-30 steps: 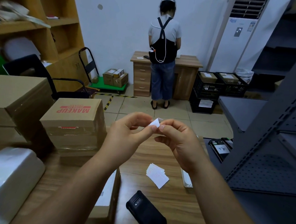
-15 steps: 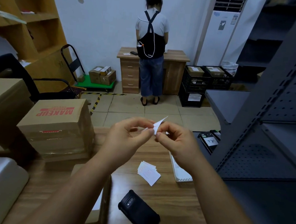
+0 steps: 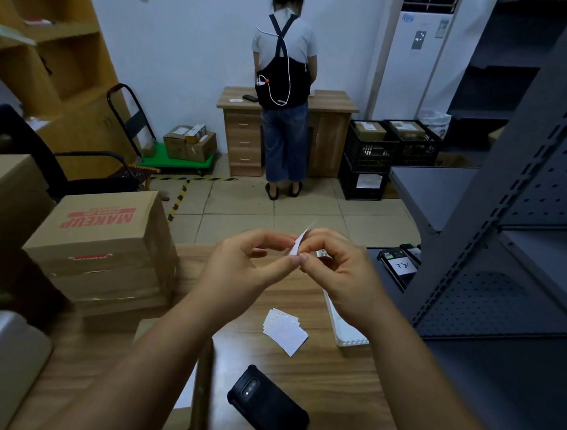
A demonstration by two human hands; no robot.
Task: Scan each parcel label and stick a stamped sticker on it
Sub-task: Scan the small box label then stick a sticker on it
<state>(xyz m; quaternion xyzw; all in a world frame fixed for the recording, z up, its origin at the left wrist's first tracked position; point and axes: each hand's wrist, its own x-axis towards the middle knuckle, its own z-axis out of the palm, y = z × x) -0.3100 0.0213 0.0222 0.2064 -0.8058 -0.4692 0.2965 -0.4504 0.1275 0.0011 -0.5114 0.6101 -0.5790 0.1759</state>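
Observation:
Both of my hands are raised over the wooden table [image 3: 326, 375]. My left hand [image 3: 240, 265] and my right hand [image 3: 341, 273] pinch one small white sticker [image 3: 299, 243] between their fingertips, its thin edge turned toward me. A small stack of white stickers [image 3: 286, 330] lies on the table below. A black handheld scanner [image 3: 267, 408] lies near the front edge. A parcel with a white label [image 3: 185, 394] sits under my left forearm, mostly hidden. A white tray [image 3: 345, 330] shows below my right wrist.
A MAKEUP carton [image 3: 103, 238] stands on stacked boxes at the left, with a larger box [image 3: 7, 200] and a white bag [image 3: 2, 358] beside it. A grey metal shelf [image 3: 505, 226] fills the right. A person [image 3: 285, 93] stands at a far desk [image 3: 330, 102].
The sticker has turned from flat to edge-on between my fingertips. My view has shifted, so the room slid left and down a little. The hands stay together.

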